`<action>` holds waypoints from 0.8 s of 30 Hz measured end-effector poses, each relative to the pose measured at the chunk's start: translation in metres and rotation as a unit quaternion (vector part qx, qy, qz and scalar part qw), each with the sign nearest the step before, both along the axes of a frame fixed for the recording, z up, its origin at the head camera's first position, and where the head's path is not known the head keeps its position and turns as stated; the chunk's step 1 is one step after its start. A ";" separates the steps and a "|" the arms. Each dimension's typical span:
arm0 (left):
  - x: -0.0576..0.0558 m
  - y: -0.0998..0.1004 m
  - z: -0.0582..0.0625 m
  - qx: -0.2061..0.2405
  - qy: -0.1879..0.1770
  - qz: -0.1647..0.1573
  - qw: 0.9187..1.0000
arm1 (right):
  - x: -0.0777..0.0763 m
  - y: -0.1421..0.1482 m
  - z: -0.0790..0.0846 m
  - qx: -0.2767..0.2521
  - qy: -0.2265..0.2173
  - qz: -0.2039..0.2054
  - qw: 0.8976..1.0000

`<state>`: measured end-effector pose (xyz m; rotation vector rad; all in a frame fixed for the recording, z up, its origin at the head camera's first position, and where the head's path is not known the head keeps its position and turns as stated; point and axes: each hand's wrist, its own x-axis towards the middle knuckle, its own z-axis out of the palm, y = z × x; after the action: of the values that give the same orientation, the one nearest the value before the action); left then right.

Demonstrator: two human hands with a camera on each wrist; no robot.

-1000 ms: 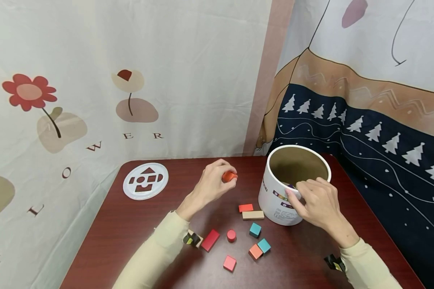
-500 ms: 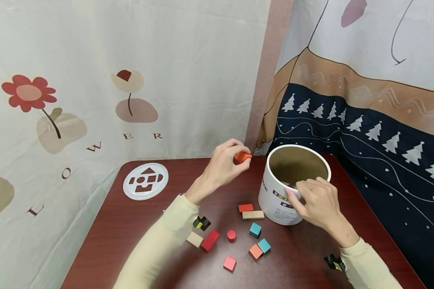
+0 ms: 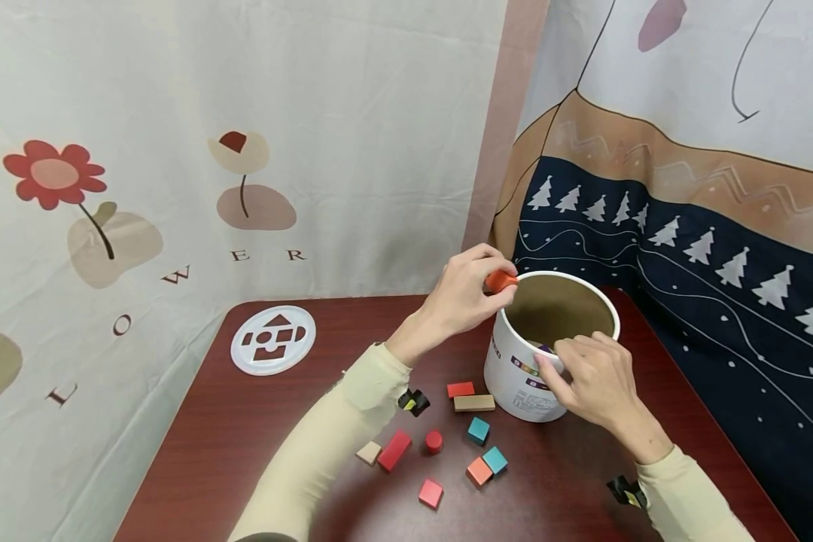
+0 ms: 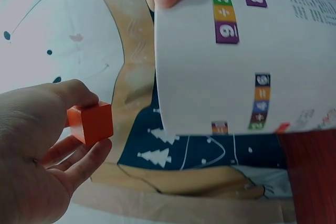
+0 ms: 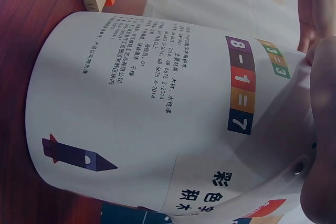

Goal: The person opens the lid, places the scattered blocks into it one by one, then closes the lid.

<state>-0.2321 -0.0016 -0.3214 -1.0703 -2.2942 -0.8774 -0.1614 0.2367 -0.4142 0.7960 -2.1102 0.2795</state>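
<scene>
My left hand (image 3: 466,290) pinches an orange block (image 3: 500,281) between thumb and fingers, at the left rim of a white bucket (image 3: 525,384). In the left wrist view the orange block (image 4: 93,123) shows as a small cube, held beside the bucket's mouth. With my right hand (image 3: 596,376) I grip the near right rim of the bucket, thumb on the outer wall and fingers over the edge. The bucket stands upright; little of its contents shows past the rim. Printed number sums and writing cover its wall (image 5: 157,93).
Left of and before the bucket lie a red block (image 3: 394,451), a red cylinder (image 3: 433,442), a pink cube (image 3: 430,494), teal cubes (image 3: 478,430), an orange cube (image 3: 479,472) and wooden pieces (image 3: 474,403). A white lid (image 3: 244,357) with cut-out shapes lies at the table's back left.
My left hand has moved right and slightly up with the orange block, from over the middle of the table to the bucket's left rim. The right hand has stayed on the rim.
</scene>
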 end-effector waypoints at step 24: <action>-0.004 0.064 0.003 -0.072 -0.063 -0.052 0.994 | -0.002 0.001 -0.001 0.001 0.015 0.008 1.000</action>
<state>-0.2359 0.0622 -0.3189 -1.2370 -2.4566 -0.8534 -0.1638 0.2376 -0.4147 0.8136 -2.0762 0.2734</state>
